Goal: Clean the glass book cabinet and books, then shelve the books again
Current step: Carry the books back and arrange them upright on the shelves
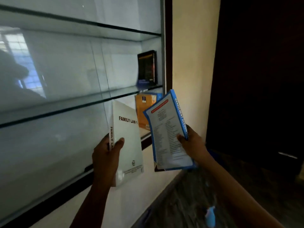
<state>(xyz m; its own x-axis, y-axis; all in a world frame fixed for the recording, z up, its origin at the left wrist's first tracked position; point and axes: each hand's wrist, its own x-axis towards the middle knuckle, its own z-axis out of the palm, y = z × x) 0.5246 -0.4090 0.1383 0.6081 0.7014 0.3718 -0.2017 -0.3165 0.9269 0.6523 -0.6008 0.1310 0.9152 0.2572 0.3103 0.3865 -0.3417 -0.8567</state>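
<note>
Just in front of the glass cabinet (162, 46), the left hand (105, 157) curls its fingers (119, 143) round the spine of a white book (130, 145) while the right hand (193, 143) grips a blue book (167, 134). Inside the cabinet's right end, a dark book (147, 68) stands on one shelf (98, 100), an orange book (142, 111) below it. Shelving looks barely begun: both held books, likely more, remain.

Middle glass shelf (82, 102) runs across centre frame, and there's a dark book (147, 68) upright at its right end. Just below, centre right, an orange book (141, 111) stands on the lower shelf (145, 135).
</note>
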